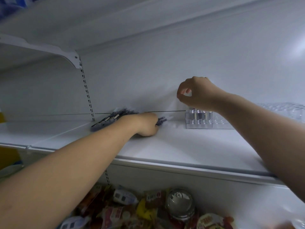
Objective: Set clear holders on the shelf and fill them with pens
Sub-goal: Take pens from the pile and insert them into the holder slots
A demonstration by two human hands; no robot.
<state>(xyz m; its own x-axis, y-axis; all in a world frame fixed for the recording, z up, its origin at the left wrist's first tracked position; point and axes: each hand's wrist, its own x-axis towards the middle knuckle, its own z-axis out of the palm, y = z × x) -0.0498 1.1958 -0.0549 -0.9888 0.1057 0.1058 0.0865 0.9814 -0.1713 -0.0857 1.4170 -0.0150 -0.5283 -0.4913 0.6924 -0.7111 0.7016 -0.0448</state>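
Clear plastic pen holder [198, 119], a stepped block with rows of round slots, stands at the back of the white metal shelf [181, 146], close to the rear wall, with a few upright pens [200, 115] in its back row. Your right grip [195, 93] hovers just above it without touching. Its fingers are curled, with thumb and forefinger tip to tip in a ring; whether anything is pinched there I cannot tell. A second clear holder [283, 109] sits further right along the wall, partly hidden behind your right forearm.

Your left grip [146, 123] rests on the shelf, well to the left of the first holder. It is clenched round a small bundle of dark pens [162, 120], whose ends stick out to the right of the fist. Behind your left wrist lies a loose pile of dark grey pens with silver clips [107, 120], near the slotted metal upright [87, 93] on the rear wall.

Below the shelf's front edge, a lower level holds colourful snack packets [115, 210] and a round silvery lid [179, 202]
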